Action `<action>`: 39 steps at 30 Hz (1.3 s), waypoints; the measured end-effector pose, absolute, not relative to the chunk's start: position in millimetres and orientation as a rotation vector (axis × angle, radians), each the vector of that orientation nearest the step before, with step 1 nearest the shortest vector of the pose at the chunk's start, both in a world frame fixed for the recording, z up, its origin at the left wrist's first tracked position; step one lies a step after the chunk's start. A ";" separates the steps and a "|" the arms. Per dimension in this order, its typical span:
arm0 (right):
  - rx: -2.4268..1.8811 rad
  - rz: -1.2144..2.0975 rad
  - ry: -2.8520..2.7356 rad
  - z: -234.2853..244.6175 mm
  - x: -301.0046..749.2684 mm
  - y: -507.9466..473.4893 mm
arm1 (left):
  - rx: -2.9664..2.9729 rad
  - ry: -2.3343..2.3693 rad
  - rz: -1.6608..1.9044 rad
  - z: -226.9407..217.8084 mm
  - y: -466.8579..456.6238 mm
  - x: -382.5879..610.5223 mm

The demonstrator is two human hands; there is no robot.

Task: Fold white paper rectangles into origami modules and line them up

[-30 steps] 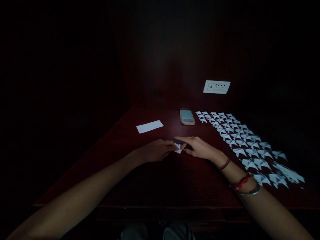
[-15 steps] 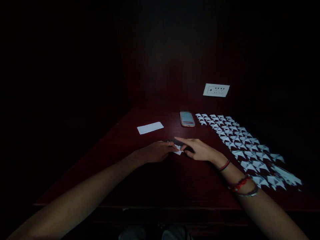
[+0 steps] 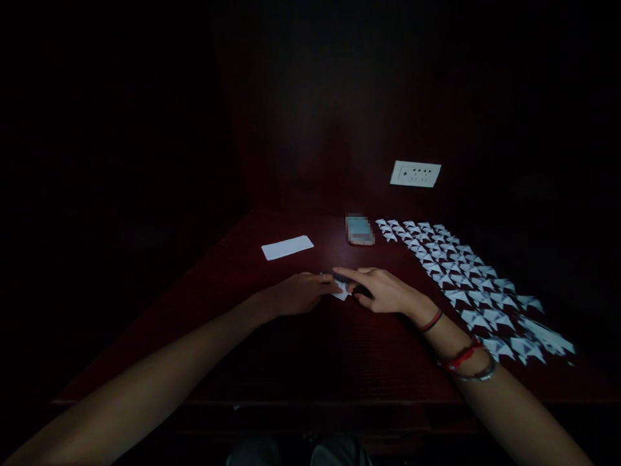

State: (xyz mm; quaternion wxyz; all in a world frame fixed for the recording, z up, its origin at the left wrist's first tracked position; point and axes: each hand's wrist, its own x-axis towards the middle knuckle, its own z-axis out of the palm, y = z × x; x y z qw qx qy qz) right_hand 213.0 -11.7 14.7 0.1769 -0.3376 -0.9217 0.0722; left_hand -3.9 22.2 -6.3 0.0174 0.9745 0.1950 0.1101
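Observation:
Between my hands on the dark red table lies a small white piece of folded paper (image 3: 343, 294), partly hidden by the fingers. My left hand (image 3: 303, 292) is closed on its left side, pressing it against the tabletop. From the right, my right hand (image 3: 383, 288) grips the paper's edge with bent fingers while its index finger stretches out toward the left hand. The exact creases are too small and dark to make out. Just beyond my left hand sits a flat stack of white paper strips (image 3: 288, 247).
Rows of several folded white paper pieces (image 3: 453, 265) cover the table's right side, with some long paper strips (image 3: 546, 335) among them. A phone (image 3: 359, 230) lies near the back wall, below a white socket plate (image 3: 416, 174). The table (image 3: 301, 369) ends close to my knees.
The whole view has shifted slightly, so everything sits a little further left. Both hands remain on the folded paper, with the right fingers a touch closer to the left ones.

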 end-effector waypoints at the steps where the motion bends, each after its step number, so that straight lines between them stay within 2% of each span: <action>1: -0.963 0.189 -2.608 15.3 214.3 -12.2 | 3.025 0.601 0.340 -6.2 22.2 -4.3; 5: -0.995 0.173 -2.538 17.0 219.8 -13.0 | 3.014 0.557 0.337 -4.5 21.9 -5.5; 24: -0.904 0.569 -2.342 -3.7 212.9 7.5 | 3.014 0.469 0.316 -1.0 24.8 -5.7; 39: -1.033 0.637 -2.152 -19.8 207.6 22.3 | 3.016 0.473 0.279 -0.9 29.2 -1.7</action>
